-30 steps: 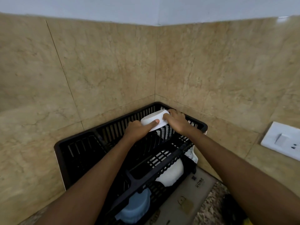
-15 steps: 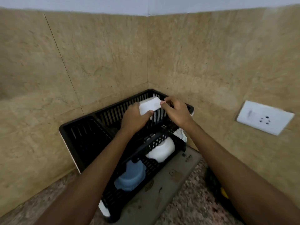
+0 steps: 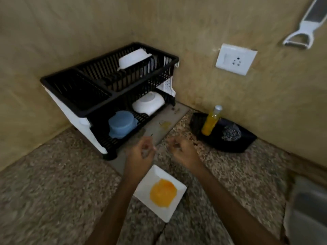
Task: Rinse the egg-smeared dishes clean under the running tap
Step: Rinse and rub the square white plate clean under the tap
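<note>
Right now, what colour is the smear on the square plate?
Yellow-orange, on the white square plate; the head view shows it clearly.

The scene is dim and warm-toned, with soft, even light and only faint shadows under the dish rack point(image 3: 109, 85). Motion blur smears both hands' fingers point(image 3: 147, 147) and the near tabletop point(image 3: 53, 200), especially at the left and right edges. Wide-angle distortion bends the walls outward.

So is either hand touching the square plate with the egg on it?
Apart: the head view shows both hands, left and right, empty above the square plate.
</note>
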